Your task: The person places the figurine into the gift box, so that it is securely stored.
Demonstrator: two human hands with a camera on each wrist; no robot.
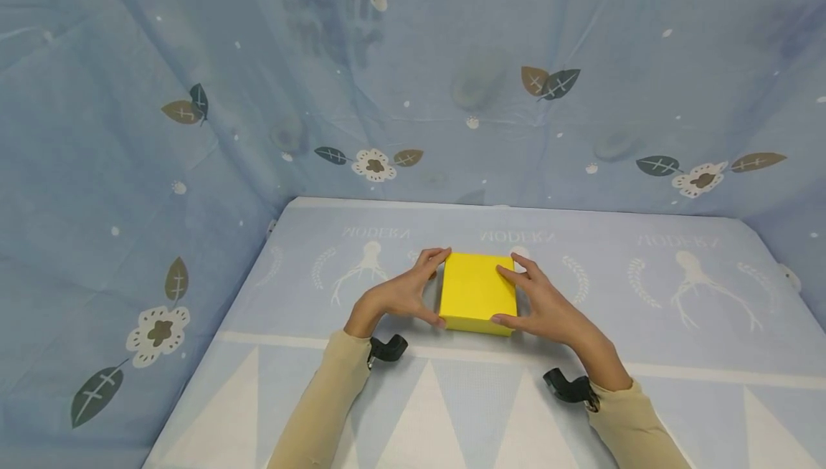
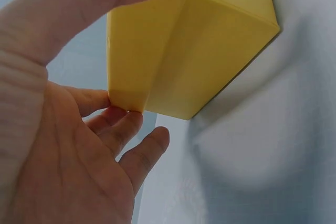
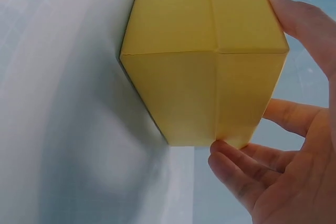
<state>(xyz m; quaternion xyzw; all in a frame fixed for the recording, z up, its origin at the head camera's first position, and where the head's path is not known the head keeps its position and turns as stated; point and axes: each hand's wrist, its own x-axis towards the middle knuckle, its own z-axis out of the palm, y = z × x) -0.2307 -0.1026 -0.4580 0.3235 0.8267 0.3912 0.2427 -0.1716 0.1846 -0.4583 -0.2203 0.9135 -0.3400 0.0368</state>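
Note:
A yellow square box [image 1: 478,287] lies on the table, its plain top facing up. A line runs along its sides, seen in the right wrist view on the box [image 3: 173,87]. My left hand [image 1: 406,292] holds the box's left side, thumb at the near corner and fingertips at the far corner. In the left wrist view those fingertips [image 2: 126,124] touch the box's edge [image 2: 210,51]. From the right, my right hand [image 1: 548,310] grips the box, with the thumb at the near edge and the fingers at the far right corner.
A pale blue patterned cloth [image 1: 645,340] with white triangles and lettering covers the table. Blue floral fabric [image 1: 452,82] hangs behind it and on the left. Black wrist mounts [image 1: 571,387] sit by both of the person's cuffs.

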